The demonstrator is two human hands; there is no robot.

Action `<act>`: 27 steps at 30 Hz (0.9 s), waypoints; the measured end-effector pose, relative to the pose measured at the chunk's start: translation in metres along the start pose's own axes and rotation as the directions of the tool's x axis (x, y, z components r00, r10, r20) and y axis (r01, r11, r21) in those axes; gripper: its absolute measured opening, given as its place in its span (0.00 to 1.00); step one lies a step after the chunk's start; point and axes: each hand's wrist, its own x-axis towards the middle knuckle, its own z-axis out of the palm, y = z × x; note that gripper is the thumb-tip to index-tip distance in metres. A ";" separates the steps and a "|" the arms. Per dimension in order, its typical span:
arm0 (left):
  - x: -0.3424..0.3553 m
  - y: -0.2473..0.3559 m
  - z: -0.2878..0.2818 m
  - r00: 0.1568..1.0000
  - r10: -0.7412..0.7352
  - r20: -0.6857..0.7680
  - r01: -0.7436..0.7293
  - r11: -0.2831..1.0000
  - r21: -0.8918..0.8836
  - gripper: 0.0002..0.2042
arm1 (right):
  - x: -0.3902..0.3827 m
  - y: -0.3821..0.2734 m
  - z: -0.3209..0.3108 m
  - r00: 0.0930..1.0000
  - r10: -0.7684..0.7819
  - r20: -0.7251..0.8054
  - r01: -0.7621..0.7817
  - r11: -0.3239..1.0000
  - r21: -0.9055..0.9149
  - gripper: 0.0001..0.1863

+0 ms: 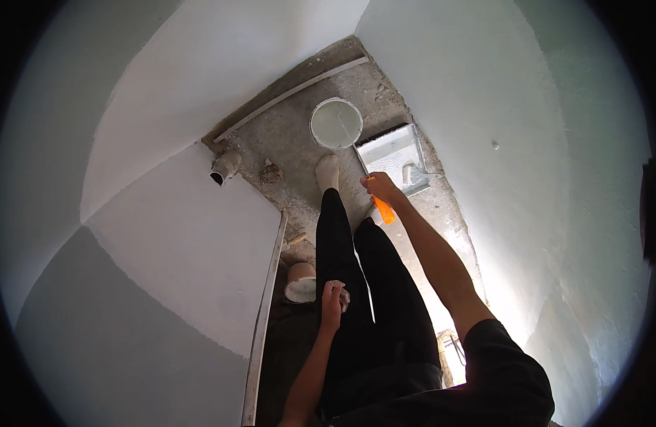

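Observation:
My right hand [378,186] is closed round an orange handle [383,212], beside the left edge of a paint tray [391,149]. The far end of that tool is unclear. The tray holds pale paint and a small object that looks like a roller [411,174]. My left hand [334,302] is by my left thigh, fingers curled with nothing visible in them. A round bucket of pale liquid [335,123] stands beyond my feet [328,173], left of the tray.
Partly painted walls [465,99] surround the rough floor [260,132]. A long strip [292,85] lies along the far wall. A pipe fitting [227,165] and debris [271,173] are at the left. A pale pot [300,283] sits beside a long edge [267,311] left of my legs.

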 end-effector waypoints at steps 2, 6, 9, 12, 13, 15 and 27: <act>0.000 -0.001 -0.001 1.000 -0.005 0.009 0.005 1.000 -0.010 0.11 | -0.003 0.000 0.005 1.000 -0.003 0.005 0.003 0.999 -0.034 0.16; -0.001 0.003 0.002 1.000 -0.015 0.013 0.015 1.000 0.008 0.11 | -0.018 0.003 0.016 0.999 0.018 -0.045 -0.021 0.998 -0.058 0.16; -0.001 0.004 0.001 1.000 -0.002 0.019 0.001 1.000 0.013 0.11 | -0.024 0.001 0.022 0.998 0.030 -0.057 -0.032 0.999 -0.032 0.16; 0.000 0.001 0.000 1.000 0.004 0.017 -0.004 1.000 0.003 0.10 | -0.018 -0.004 0.024 0.998 -0.036 -0.050 0.040 0.996 0.077 0.16; 0.000 -0.001 -0.001 1.000 -0.009 0.016 0.009 1.000 0.005 0.10 | -0.015 -0.006 0.025 0.997 -0.046 -0.058 0.050 0.996 0.074 0.16; 0.000 -0.005 -0.002 1.000 0.001 0.009 -0.001 1.000 0.007 0.10 | -0.009 -0.008 0.027 0.996 -0.041 -0.077 0.047 0.996 0.077 0.15; -0.019 -0.022 -0.008 0.995 0.077 -0.056 -0.073 0.995 0.071 0.11 | -0.058 0.021 0.039 0.990 -0.072 -0.122 0.093 0.980 0.176 0.16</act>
